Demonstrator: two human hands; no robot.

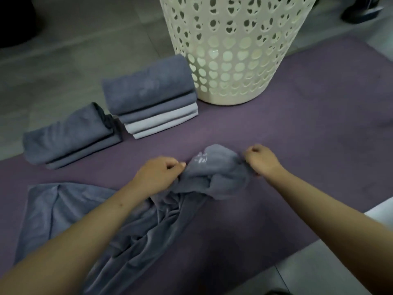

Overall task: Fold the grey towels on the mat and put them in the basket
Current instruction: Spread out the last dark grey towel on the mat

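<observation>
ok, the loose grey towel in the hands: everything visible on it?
The loose grey towel is blue-grey, soft and velvety-looking, unfolded and heavily creased. It sprawls over the near part of the purple mat, its left portion lying flatter. Its far end is bunched and raised between the left hand and right hand, each pinching an edge. A pale shiny patch shows on the bunch.

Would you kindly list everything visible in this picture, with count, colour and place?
unfolded towel: one, grey, crumpled on the near mid-left of the mat, far end gripped by both hands
tall towel stack: one, grey and pale grey layers, left of the basket
low towel stack: one, grey, on the mat's left edge, left of the tall stack
basket: one, cream, perforated, at the mat's far side
mat: one, purple, on the floor
floor: grey, around the mat
left hand: grips the towel
right hand: grips the towel
</observation>
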